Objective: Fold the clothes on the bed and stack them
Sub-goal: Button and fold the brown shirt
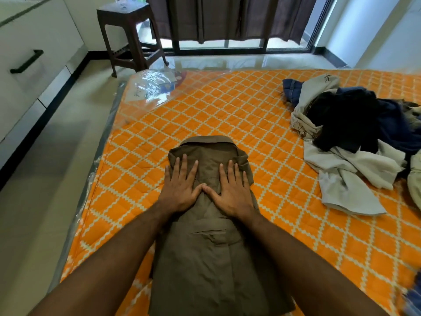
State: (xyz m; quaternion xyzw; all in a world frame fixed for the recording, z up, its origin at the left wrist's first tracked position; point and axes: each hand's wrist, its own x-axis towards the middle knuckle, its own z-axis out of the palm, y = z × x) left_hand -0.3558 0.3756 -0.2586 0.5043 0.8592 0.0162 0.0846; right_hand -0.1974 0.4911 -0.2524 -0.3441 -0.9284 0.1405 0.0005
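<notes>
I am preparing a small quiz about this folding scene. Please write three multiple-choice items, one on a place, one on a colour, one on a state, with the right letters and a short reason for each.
1. Where does the pile of unfolded clothes lie on the bed?
A. on the person's right
B. on the person's left
C. under the stool

2. What colour is the shirt under the hands?
A. white
B. olive brown
C. red

3. How are the two hands placed?
A. closed into fists
B. lifted in the air
C. flat and open on the shirt

Answers:
1 A, the pile sits at the right side.
2 B, the cloth is olive brown.
3 C, the left hand and right hand press flat with spread fingers.
</notes>
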